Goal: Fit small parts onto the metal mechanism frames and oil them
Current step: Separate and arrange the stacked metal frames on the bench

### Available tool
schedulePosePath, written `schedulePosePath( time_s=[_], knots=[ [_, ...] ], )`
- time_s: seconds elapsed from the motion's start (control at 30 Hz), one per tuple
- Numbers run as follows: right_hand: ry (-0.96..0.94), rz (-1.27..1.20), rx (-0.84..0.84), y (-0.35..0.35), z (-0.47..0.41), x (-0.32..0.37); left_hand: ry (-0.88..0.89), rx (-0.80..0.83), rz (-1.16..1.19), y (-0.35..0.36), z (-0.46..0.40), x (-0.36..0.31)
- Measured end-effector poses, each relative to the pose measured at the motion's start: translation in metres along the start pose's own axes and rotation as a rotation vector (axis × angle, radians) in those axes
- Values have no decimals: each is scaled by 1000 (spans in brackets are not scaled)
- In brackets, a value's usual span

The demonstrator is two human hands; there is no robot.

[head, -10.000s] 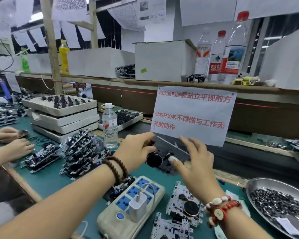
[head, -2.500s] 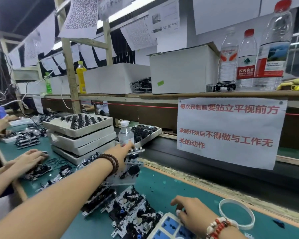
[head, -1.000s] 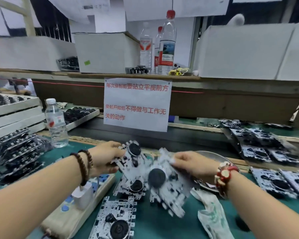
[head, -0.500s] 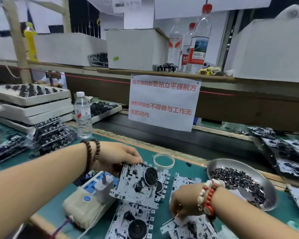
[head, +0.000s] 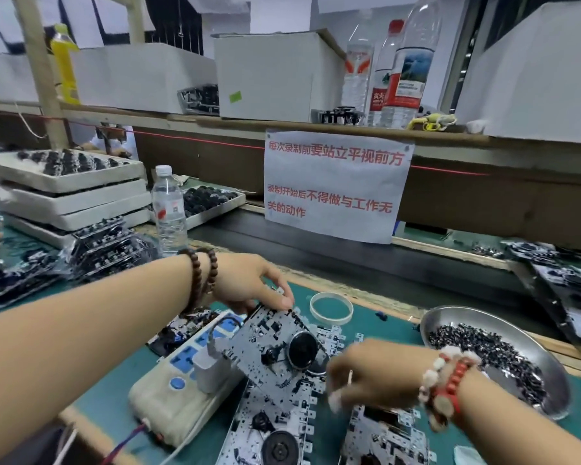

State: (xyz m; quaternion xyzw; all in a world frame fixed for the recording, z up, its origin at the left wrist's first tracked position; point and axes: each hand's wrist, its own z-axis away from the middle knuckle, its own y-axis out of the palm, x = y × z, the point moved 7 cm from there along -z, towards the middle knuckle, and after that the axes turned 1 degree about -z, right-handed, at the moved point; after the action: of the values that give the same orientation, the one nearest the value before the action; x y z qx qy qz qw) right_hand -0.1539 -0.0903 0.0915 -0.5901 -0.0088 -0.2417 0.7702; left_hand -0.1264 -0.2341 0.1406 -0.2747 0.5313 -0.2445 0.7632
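Two hands in view: left hand [head: 249, 285] and right hand [head: 369, 374]. Three mechanism frames near the hands: one held frame [head: 275, 350], one below it [head: 272, 427], one at lower right [head: 386, 434]. One power strip [head: 182, 374] with one white charger [head: 212, 367]. One metal dish [head: 534, 347] of small dark parts (too many to count). One clear ring [head: 331, 308]. Four clear water bottles: one [head: 169, 209] on the bench, three [head: 396, 68] on the shelf. Three stacked white trays [head: 74, 196]. One paper notice [head: 336, 182].
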Motion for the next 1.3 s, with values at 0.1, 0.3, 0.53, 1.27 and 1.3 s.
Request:
schedulePosePath(
  time_s=[0.1,0.3,0.53,1.27,1.3],
  knots=[
    [84,-302,-312,-38,0,-16,43,16,11,1,-14,-11],
    [121,-649,-427,-28,-20,-31,70,40,-91,-1,-49,-38],
    [438,-1073,-459,8,-31,-57,110,-2,-251,9,-94,-45],
    [341,-8,-460,-76,-85,8,-48,-542,-455,-109,-36,50],
    [265,-53,-450,-79,-102,20,-145,-560,-470,-117,-23,78]
  ],
)
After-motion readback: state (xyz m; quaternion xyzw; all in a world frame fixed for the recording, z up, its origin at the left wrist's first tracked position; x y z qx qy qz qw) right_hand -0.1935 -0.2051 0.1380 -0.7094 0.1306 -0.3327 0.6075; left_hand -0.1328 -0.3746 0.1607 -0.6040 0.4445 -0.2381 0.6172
